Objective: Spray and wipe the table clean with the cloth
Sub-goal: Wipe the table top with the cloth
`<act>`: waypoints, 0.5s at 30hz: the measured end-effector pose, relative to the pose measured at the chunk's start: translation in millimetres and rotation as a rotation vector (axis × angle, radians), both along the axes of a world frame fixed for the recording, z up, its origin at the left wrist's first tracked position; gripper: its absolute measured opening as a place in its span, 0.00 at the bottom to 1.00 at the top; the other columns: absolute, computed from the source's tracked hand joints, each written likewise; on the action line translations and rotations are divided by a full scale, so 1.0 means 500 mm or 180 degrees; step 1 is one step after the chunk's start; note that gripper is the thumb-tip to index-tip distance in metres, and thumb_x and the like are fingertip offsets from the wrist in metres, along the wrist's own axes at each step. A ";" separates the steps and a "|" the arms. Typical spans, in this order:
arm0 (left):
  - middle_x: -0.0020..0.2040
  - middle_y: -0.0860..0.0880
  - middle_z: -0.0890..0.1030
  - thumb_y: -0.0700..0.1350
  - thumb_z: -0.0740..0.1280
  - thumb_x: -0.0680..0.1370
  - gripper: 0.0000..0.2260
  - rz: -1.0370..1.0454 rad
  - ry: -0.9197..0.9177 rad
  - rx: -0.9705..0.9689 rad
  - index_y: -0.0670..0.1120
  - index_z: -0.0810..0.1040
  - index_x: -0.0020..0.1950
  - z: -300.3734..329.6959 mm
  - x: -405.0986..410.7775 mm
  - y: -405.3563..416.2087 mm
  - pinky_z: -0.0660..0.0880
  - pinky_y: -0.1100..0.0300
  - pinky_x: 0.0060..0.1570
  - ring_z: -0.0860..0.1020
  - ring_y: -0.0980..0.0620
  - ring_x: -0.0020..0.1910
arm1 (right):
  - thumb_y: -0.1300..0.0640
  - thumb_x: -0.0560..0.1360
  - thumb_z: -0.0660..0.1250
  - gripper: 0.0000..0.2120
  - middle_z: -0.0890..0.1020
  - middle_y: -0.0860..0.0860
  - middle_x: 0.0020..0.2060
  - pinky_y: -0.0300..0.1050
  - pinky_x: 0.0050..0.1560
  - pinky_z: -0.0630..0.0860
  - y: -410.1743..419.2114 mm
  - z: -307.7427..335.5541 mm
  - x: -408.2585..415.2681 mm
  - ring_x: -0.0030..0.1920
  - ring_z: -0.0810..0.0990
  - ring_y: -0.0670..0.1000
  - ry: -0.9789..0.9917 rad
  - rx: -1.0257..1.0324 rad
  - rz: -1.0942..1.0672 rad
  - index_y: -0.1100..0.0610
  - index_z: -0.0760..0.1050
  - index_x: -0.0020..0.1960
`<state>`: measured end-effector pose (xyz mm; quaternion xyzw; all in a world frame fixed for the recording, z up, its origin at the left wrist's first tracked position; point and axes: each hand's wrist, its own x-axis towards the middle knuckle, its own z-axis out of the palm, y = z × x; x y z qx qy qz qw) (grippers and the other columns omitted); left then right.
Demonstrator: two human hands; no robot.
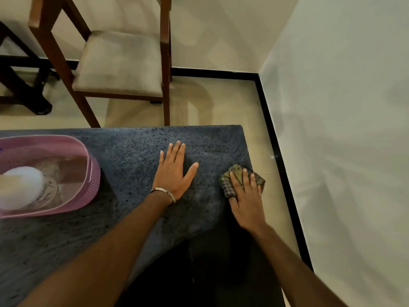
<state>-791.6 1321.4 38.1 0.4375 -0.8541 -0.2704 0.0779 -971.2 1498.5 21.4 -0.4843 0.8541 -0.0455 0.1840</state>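
The dark speckled table (132,156) fills the lower left of the head view and shows faint wipe streaks. My right hand (246,200) presses a checked green-brown cloth (238,173) flat at the table's right edge. My left hand (173,171) lies flat on the tabletop with fingers spread, a metal bangle on its wrist, holding nothing. A white spray bottle (21,187), blurred, lies inside the pink basket (93,171) at the left.
A wooden chair (119,63) with a beige cushion stands just beyond the table's far edge. A white wall (343,129) with black skirting runs close along the right side. Another dark furniture leg (24,91) is at far left.
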 end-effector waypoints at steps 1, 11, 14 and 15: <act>0.80 0.50 0.46 0.68 0.41 0.75 0.38 0.0030 0.0025 0.0015 0.47 0.47 0.80 0.000 -0.001 -0.008 0.37 0.50 0.76 0.40 0.52 0.78 | 0.44 0.80 0.48 0.30 0.43 0.50 0.81 0.56 0.77 0.37 -0.048 -0.003 -0.025 0.80 0.39 0.56 0.0023 -0.0011 0.0018 0.39 0.44 0.80; 0.80 0.50 0.48 0.68 0.41 0.76 0.38 0.0276 0.0144 -0.0061 0.47 0.49 0.80 -0.011 0.010 -0.077 0.38 0.50 0.76 0.42 0.52 0.78 | 0.47 0.82 0.54 0.31 0.44 0.54 0.81 0.59 0.77 0.38 -0.386 -0.001 -0.037 0.80 0.40 0.60 0.0144 0.0014 0.0164 0.44 0.45 0.81; 0.80 0.49 0.48 0.68 0.42 0.76 0.38 0.0408 0.0132 -0.0150 0.46 0.49 0.80 -0.012 0.031 -0.093 0.39 0.49 0.76 0.42 0.52 0.78 | 0.47 0.81 0.58 0.33 0.43 0.53 0.81 0.60 0.77 0.40 -0.424 0.001 0.077 0.80 0.39 0.60 0.0088 -0.0015 0.0938 0.45 0.46 0.81; 0.80 0.49 0.48 0.67 0.41 0.76 0.37 0.0438 0.0101 -0.0181 0.46 0.49 0.79 -0.011 0.039 -0.097 0.39 0.48 0.76 0.42 0.51 0.78 | 0.48 0.80 0.59 0.34 0.42 0.53 0.81 0.61 0.78 0.41 -0.428 0.001 0.109 0.80 0.39 0.59 0.0045 -0.0032 0.1181 0.45 0.46 0.81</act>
